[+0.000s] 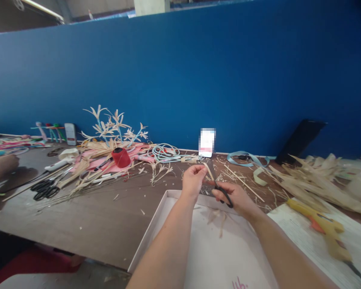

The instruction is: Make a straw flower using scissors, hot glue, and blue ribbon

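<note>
My left hand (193, 180) pinches a pale strip of dried husk (208, 170) by its end, in front of the phone. In my right hand (236, 197) is a pair of scissors with black handles (228, 197), the fingers closed round them. The scissors' blades point up and left, close to the husk strip; whether they touch it I cannot tell. Beneath both hands lies a shallow white box lid (159, 224), with a few cut husk pieces (221, 221) in it.
A yellow glue gun (321, 226) lies on paper at the right, below a heap of dried husks (321, 180). Leftward are a red thread spool (120, 157), husk flowers (116, 124) and black-handled scissors (45, 188). Another person's arm (0, 170) reaches in at far left.
</note>
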{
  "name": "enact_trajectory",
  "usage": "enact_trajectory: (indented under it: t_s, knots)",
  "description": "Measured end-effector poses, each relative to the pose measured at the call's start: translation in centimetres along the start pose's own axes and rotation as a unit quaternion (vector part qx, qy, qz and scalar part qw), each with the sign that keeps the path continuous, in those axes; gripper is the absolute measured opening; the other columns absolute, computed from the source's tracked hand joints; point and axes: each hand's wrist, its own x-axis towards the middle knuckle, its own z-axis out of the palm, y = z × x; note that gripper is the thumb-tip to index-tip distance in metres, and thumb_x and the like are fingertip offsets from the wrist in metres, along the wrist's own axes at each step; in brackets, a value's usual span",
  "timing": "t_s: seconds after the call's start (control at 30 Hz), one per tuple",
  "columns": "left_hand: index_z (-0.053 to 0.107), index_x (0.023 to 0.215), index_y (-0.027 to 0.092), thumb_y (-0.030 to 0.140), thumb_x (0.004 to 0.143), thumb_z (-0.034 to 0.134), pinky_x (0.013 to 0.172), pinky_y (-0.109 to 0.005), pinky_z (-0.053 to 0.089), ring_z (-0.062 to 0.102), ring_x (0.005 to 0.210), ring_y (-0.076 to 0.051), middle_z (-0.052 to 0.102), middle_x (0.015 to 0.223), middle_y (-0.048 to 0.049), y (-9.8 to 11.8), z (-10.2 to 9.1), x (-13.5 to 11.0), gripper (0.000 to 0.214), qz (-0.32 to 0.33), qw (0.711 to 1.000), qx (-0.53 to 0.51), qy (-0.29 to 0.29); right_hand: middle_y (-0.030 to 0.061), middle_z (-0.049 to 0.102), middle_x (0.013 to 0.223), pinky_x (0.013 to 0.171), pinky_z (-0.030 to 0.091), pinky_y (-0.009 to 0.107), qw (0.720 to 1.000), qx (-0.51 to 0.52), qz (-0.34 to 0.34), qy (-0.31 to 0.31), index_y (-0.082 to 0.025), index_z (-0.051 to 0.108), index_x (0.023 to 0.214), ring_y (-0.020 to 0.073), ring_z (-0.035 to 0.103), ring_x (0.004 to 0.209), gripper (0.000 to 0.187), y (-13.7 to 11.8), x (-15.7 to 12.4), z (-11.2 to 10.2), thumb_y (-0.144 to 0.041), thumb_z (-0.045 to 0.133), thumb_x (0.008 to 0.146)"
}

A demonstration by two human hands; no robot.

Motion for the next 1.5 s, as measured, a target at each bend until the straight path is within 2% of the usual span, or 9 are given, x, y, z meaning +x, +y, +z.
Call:
enact_trajectory:
  t_s: [0.47,0.97,1.3,1.4,1.5]
  knots:
    - [0.062,0.074,0.013,0.029,0.064,0.062,0.049,-0.018,0.039,0.048,0.052,-0.007,0.058,0.065,-0.0004,-0.03,0.28,-0.1,0.019,0.016,1.0,0.016,0.021,-0.0022,0.05,0.057,0.053,0.035,0.022,0.999,-0.038,0.006,0.013,-0.017,0.063,0.113,0.011,0.044,0.056,0.048,-0.14,0.08,0.13,-0.043,0.059,0.073]
    - [0.062,0.072,0.014,0.026,0.064,0.062,0.048,-0.018,0.039,0.046,0.049,-0.006,0.056,0.063,0.0006,0.0,0.06,0.05,0.015,-0.004,0.999,0.026,0.021,-0.0033,0.045,0.053,0.048,0.028,0.022,0.999,-0.048,0.013,0.023,-0.015,0.064,0.108,0.0096,0.037,0.051,0.048,0.11,0.32,0.36,-0.045,0.06,0.071]
    - [0.061,0.07,0.014,0.024,0.065,0.062,0.049,-0.019,0.039,0.045,0.049,-0.006,0.056,0.061,0.0015,0.11,-0.08,0.2,0.011,-0.015,0.999,0.039,0.027,-0.0051,0.041,0.05,0.046,0.026,0.021,0.999,-0.047,0.002,0.022,-0.017,0.066,0.103,0.0088,0.034,0.049,0.042,0.03,0.4,0.37,-0.043,0.059,0.071]
    - [0.061,0.07,0.014,0.025,0.065,0.062,0.049,-0.019,0.039,0.046,0.049,-0.006,0.055,0.06,0.0017,-0.11,-0.14,0.27,0.011,-0.01,0.999,0.034,0.019,-0.0057,0.04,0.048,0.045,0.025,0.021,0.998,-0.047,0.008,0.035,-0.016,0.067,0.102,0.0086,0.033,0.047,0.042,-0.06,0.42,0.56,-0.043,0.06,0.07]
    - [0.06,0.07,0.014,0.025,0.065,0.061,0.049,-0.018,0.038,0.046,0.05,-0.006,0.054,0.06,0.0019,-0.3,-0.19,0.29,0.012,-0.007,1.0,0.024,0.005,-0.0047,0.045,0.048,0.046,0.029,0.022,0.997,-0.045,0.015,0.068,-0.015,0.067,0.102,0.0096,0.037,0.047,0.045,0.04,0.5,0.62,-0.045,0.061,0.069]
